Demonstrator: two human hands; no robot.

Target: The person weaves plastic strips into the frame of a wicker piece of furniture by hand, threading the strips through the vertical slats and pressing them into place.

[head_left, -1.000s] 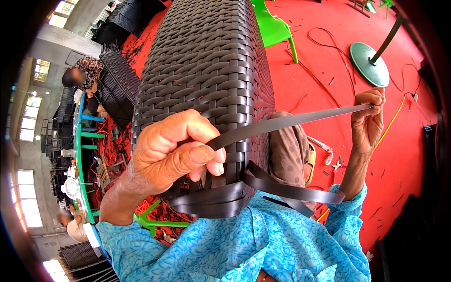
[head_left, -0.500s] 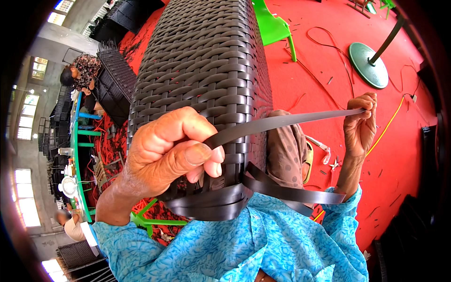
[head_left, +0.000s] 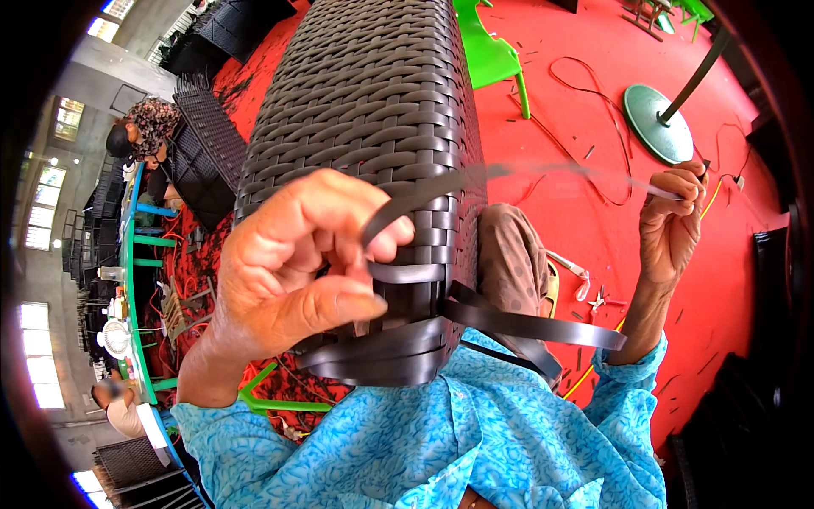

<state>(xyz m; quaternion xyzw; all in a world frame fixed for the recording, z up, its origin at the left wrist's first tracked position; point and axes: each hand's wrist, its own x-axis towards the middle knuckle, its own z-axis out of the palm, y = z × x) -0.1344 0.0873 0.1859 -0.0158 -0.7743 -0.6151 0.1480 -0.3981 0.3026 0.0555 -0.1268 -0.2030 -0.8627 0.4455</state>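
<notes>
A dark woven piece of plastic wicker furniture (head_left: 365, 110) stands upright before me, its near end part-woven. My right hand (head_left: 670, 225), raised at the right, pinches the far end of a dark flat weaving strip (head_left: 441, 181). The strip arcs across to my left hand, its middle blurred by motion. My left hand (head_left: 288, 263) is beside the near left corner of the weave, thumb parted from the curled fingers. The strip passes at its fingertips, seemingly ungripped. Below, several loose strip ends (head_left: 543, 327) curl out from the near end, and wide bands (head_left: 381, 365) wrap it.
A green chair (head_left: 492, 55) stands on the red floor (head_left: 585, 110) beyond the weave. Farther right is a round green pole base (head_left: 657, 123). Pliers (head_left: 598, 301) and cables lie near my knee. People work at a long table (head_left: 131, 280) on the left.
My left thumb has parted from the fingers, which earlier pinched the strip. My right hand has moved slightly right and outward with the strip's end. The strip now bows upward.
</notes>
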